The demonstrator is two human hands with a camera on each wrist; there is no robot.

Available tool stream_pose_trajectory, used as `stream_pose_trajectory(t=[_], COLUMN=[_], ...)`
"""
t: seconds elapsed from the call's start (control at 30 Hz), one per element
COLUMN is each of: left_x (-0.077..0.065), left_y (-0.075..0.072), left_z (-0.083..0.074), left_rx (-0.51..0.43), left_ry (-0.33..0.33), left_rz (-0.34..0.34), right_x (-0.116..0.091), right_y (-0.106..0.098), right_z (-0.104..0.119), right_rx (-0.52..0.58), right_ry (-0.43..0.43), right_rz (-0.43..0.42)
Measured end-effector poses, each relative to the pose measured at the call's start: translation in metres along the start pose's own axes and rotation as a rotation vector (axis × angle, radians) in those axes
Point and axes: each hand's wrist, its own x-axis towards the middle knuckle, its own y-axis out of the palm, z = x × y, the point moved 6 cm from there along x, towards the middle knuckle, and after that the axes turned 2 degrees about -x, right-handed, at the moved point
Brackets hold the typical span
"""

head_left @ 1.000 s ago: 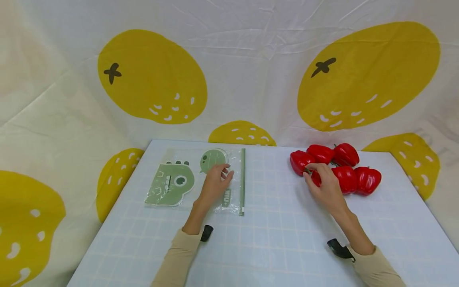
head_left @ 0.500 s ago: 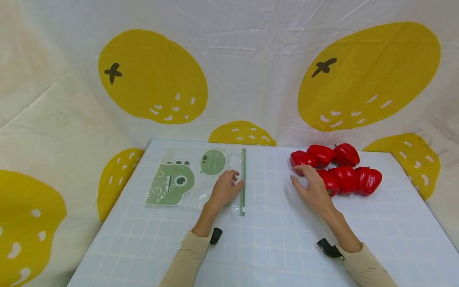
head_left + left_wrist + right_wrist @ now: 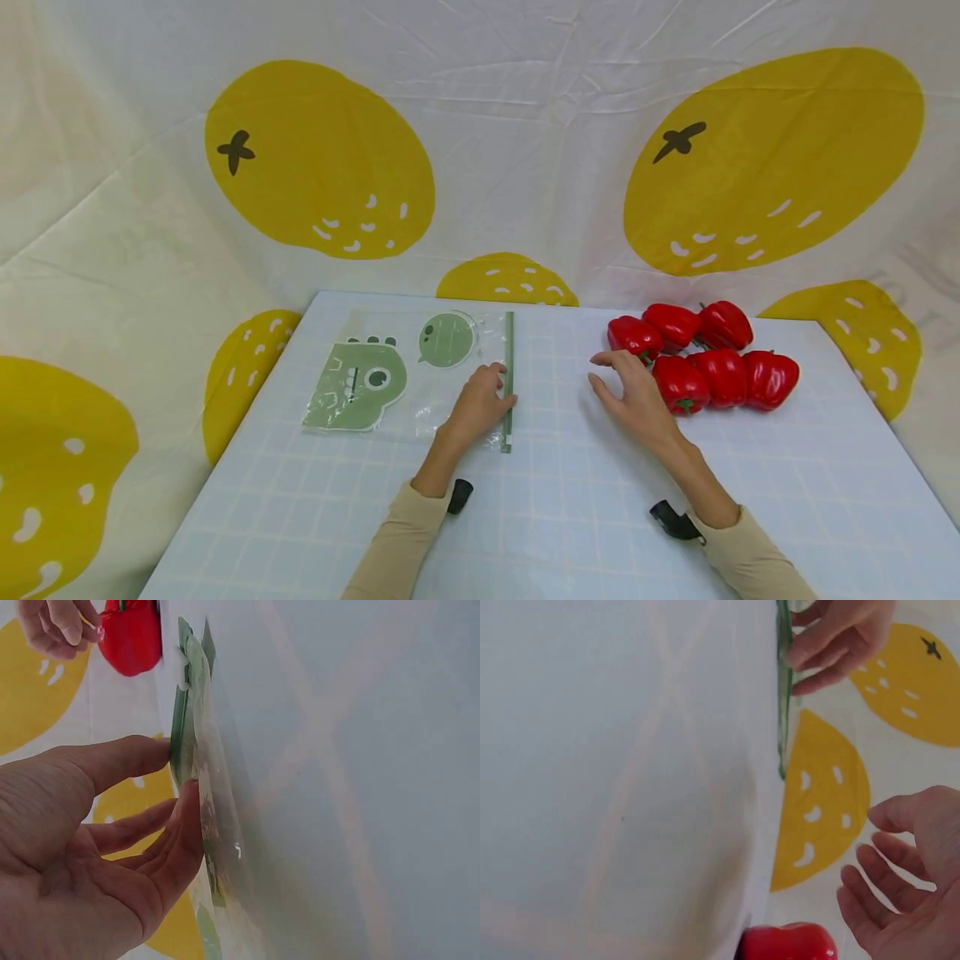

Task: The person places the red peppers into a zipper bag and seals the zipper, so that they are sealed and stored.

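A clear zip bag (image 3: 367, 385) printed with a green dinosaur lies flat on the left of the table. Its green zip strip (image 3: 509, 342) runs along the right edge. My left hand (image 3: 477, 406) is over that edge; in the left wrist view its thumb and fingertips meet the strip (image 3: 180, 727), spaced apart. My right hand (image 3: 637, 406) hovers with fingers spread and nothing in them, just left of the front red bell pepper (image 3: 681, 385). The right wrist view shows that hand (image 3: 911, 870) beside a pepper (image 3: 787, 943).
Several more red bell peppers (image 3: 723, 325) stand close together at the back right of the white grid-patterned table (image 3: 555, 517). Behind rises a pale cloth (image 3: 525, 167) with large yellow fruit prints. A black wrist camera (image 3: 675, 521) sits by the right sleeve.
My left hand has moved right across the bag to its zip strip. My right hand has come away from the peppers to the left, its fingers opening wider; the front pepper is now uncovered.
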Motion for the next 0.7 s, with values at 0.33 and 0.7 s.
stream_pose_trajectory(t=[0.33,0.7], left_x=[-0.004,-0.004], left_y=[-0.002,-0.001], left_z=[0.001,0.008], left_rx=[-0.075,-0.178], left_ry=[0.017,0.035], left_rz=[0.019,0.028], right_x=[0.001,0.004], right_y=[0.011,0.028], right_z=[0.011,0.019], right_rx=[0.016,0.029], right_ry=[-0.033,-0.036], right_rz=[0.053,0.117])
